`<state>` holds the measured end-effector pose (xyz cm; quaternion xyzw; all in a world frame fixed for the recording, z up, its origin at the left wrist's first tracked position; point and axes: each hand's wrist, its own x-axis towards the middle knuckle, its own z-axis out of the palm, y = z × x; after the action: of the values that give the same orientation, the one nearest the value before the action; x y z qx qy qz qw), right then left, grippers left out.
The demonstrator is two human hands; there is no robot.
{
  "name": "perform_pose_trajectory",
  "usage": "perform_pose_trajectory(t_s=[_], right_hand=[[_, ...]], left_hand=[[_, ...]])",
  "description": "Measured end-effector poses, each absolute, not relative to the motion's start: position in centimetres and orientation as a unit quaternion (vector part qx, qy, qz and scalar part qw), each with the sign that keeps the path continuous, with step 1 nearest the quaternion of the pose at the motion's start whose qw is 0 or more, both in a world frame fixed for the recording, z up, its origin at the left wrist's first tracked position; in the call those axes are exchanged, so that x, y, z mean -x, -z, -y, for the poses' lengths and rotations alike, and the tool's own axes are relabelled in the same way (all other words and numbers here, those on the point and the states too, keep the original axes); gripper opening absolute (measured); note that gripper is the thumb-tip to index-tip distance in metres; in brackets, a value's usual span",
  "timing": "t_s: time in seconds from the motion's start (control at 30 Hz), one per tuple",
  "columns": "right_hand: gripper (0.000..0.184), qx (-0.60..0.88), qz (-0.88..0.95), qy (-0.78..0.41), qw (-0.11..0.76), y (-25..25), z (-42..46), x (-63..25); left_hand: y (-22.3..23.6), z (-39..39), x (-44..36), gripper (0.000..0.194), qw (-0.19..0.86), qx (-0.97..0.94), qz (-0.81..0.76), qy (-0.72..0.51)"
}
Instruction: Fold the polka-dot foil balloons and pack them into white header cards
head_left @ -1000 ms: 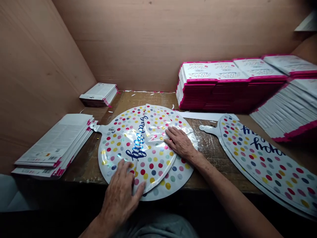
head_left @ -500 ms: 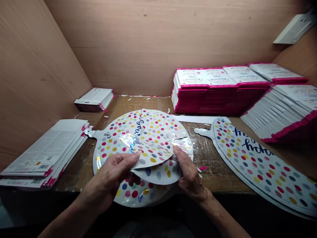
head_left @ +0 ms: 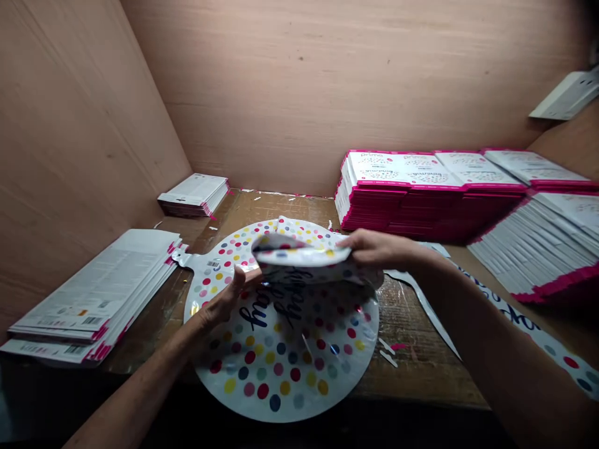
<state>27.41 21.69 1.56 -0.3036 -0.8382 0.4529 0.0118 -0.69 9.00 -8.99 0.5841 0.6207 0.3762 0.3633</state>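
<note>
Plywood walls enclose a scuffed wooden bench [head_left: 416, 374], with pink-edged packaged stacks [head_left: 421, 187] at 2 o'clock and white leaflet stacks [head_left: 93, 293] at 9 o'clock. A round polka-dot foil balloon [head_left: 281, 368] lies mid-bench, with a folded foil flap [head_left: 299, 255] raised above its upper half. The right hand [head_left: 384, 248] pinches the flap's edge in a narrow grip, while the left hand [head_left: 219, 305] reaches toward its underside, its grip impossible to tell.

Bare left hand [head_left: 222, 299] and right hand [head_left: 381, 249]
</note>
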Motion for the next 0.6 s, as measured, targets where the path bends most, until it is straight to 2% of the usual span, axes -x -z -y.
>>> perform_pose_trajectory(t_s=[0.1, 0.2, 0.23, 0.3, 0.4, 0.53, 0.6], right_hand=[[0.032, 0.427, 0.797, -0.421, 0.076, -0.7, -26.4, -26.2], [0.047, 0.511, 0.767, -0.317, 0.224, 2.8, -27.0, -27.3], [0.052, 0.509, 0.751, -0.308, 0.286, 4.4, -26.2, -28.1], [0.064, 0.498, 0.692, -0.365, 0.373, 7.7, -24.0, -30.1], [0.061, 0.537, 0.659, -0.353, 0.390, 11.9, -20.7, -32.3], [0.047, 0.622, 0.689, -0.180, 0.327, 13.8, -20.0, -32.1], [0.041, 0.650, 0.684, -0.140, 0.300, 13.7, -20.9, -31.5]], left_hand=[[10.1, -10.9, -0.3, 0.064, 0.336, -0.561, -0.650, -0.387], [10.9, -13.3, -1.2, 0.041, 0.289, -0.523, -0.707, -0.378], [11.1, -14.0, -1.4, 0.034, 0.279, -0.513, -0.720, -0.374], [11.6, -15.0, -1.6, 0.025, 0.261, -0.497, -0.743, -0.365], [12.1, -15.6, -1.6, 0.022, 0.225, -0.484, -0.772, -0.344], [12.0, -15.4, -2.2, 0.027, 0.183, -0.491, -0.790, -0.319], [11.6, -15.2, -2.8, 0.035, 0.159, -0.495, -0.795, -0.312]])
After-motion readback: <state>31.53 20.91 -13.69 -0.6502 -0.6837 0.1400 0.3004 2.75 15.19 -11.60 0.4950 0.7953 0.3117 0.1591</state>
